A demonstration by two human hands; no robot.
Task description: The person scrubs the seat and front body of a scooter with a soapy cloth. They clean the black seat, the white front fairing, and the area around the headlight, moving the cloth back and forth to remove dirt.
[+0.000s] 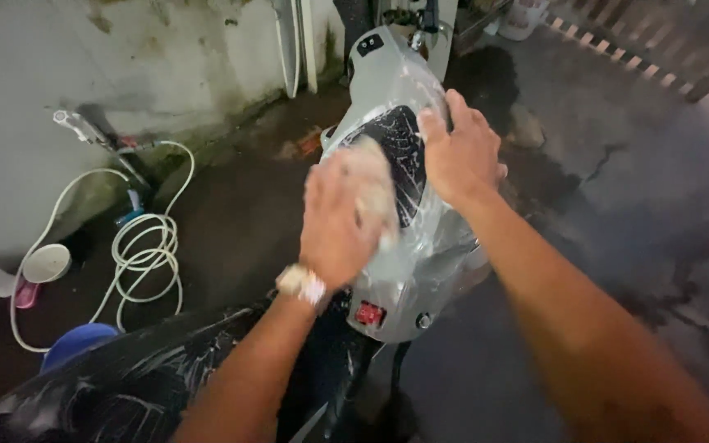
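Observation:
A grey scooter (416, 271) stands in front of me, seen from behind, with a black seat (400, 148) streaked with white suds. My left hand (338, 226), a watch on its wrist, presses a pale soapy sponge (371, 184) onto the rear of the seat; the hand is blurred. Flat on the right side of the seat lies my right hand (461, 152), fingers spread, holding nothing. A red tail light (368, 314) shows low on the rear panel.
A white hose (145, 250) lies coiled on the wet ground at left, near a wall tap (75, 125). A white cup (47, 262) and blue bucket (80, 340) sit at lower left. A black soapy surface (125, 381) fills the bottom left. Wet concrete spreads to the right.

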